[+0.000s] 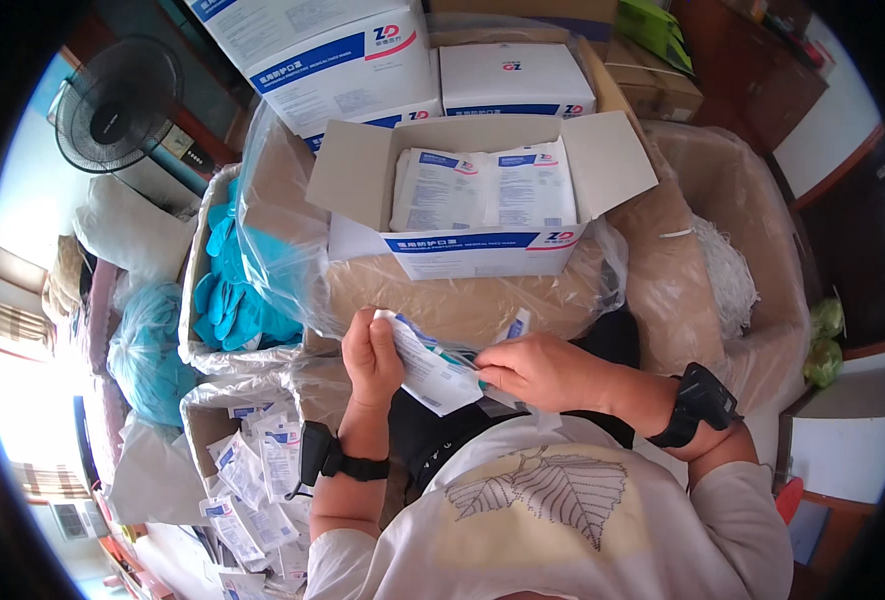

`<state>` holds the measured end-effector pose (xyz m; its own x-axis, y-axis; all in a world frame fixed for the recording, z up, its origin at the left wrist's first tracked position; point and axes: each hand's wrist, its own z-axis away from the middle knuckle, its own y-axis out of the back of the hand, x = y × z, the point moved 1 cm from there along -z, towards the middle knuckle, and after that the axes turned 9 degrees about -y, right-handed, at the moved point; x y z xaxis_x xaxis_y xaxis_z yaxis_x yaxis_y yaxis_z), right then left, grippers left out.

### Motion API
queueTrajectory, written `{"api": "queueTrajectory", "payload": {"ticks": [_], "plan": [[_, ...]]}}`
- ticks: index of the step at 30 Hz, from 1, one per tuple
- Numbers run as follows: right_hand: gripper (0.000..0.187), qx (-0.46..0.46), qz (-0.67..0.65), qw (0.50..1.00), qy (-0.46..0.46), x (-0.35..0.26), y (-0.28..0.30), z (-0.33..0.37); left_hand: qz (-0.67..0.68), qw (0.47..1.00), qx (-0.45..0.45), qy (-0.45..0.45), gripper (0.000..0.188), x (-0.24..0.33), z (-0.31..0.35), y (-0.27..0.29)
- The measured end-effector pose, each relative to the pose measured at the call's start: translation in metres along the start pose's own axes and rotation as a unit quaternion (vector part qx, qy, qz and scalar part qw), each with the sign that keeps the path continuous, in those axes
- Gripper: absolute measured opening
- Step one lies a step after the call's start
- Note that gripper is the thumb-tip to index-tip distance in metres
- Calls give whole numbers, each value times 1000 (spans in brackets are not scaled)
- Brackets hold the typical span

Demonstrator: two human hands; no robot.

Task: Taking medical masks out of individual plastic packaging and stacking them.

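Observation:
My left hand (370, 355) is closed on one end of a white printed paper pouch (432, 378), thumb on its face. The pouch is tilted in front of my lap. Along its upper edge shows a narrow strip of a turquoise face mask (452, 357), the rest hidden by the pouch. My right hand (532, 370) pinches at the pouch's right end, where the turquoise strip reaches the fingertips. Beyond my hands stands an open white carton (482, 262) with two stacks of similar pouches (442, 190) inside.
Turquoise masks (232, 275) fill a plastic-lined box at left; loose pouches (262, 470) fill another below it. Closed white cartons (517, 75) stand behind the open one. At right is a plastic-lined box with white strands (722, 280). A black fan (119, 105) stands far left.

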<state>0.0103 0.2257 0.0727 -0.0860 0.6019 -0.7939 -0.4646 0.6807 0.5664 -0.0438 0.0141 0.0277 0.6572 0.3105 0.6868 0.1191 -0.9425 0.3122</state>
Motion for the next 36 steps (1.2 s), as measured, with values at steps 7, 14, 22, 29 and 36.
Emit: {"api": "queueTrajectory", "payload": {"ticks": [7, 14, 22, 29, 36], "plan": [[22, -6, -219, 973, -66, 12, -17, -14, -12, 998, 34, -46, 16, -4, 9, 4], [22, 144, 18, 980, 137, 1, -12, -11, -4, 996, 27, -85, 13, -5, 11, 0], [21, 75, 52, 982, 168, 3, -3, -16, 4, 996, -2, -93, 12, -3, 12, -5], [22, 5, 37, 985, 166, 6, -4, -18, 14, 999, -42, -15, 15, -2, 20, -1], [21, -108, -23, 985, 129, 4, -9, -12, 50, 995, -57, 64, 16, -4, 33, -6]]}}
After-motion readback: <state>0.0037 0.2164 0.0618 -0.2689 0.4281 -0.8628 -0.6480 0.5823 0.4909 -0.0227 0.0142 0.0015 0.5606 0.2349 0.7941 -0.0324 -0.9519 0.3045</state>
